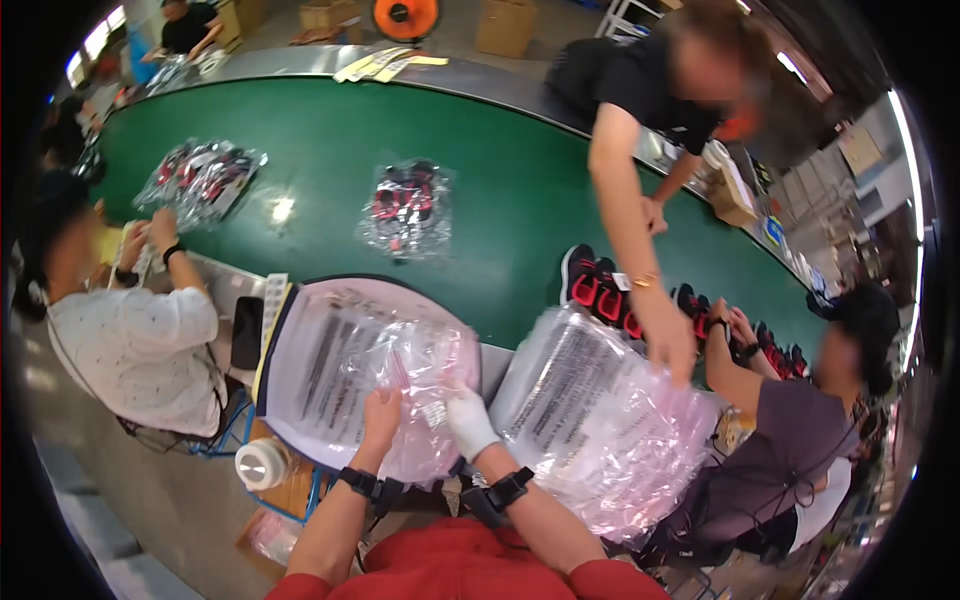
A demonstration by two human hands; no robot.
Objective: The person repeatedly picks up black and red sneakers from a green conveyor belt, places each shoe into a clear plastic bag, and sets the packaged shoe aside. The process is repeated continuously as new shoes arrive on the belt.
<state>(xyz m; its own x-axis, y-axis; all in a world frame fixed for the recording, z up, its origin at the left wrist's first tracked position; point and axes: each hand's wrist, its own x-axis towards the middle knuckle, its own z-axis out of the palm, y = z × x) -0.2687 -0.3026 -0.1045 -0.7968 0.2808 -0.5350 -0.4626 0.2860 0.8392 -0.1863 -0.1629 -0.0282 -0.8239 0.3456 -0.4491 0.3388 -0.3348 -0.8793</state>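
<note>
My bare left hand (381, 418) is closed, pinching a see-through plastic bag (425, 362) by its edge near a pink strip. My right hand (469, 424), in a white glove, grips the right side of the same bag. Beneath lies a stack of printed plastic bags (330, 375) in a shallow container with a dark rim (264, 375). A second, larger pile of printed plastic bags (570, 400) lies just right of my gloved hand. Black bands sit round both my wrists.
Red-and-black shoes (600, 285) line the green table (500, 170) at right, where a co-worker's arm (625, 190) reaches over the bag pile. Bagged shoes (405, 205) lie farther off. People sit at both sides. A white-lidded jar (262, 464) stands at lower left.
</note>
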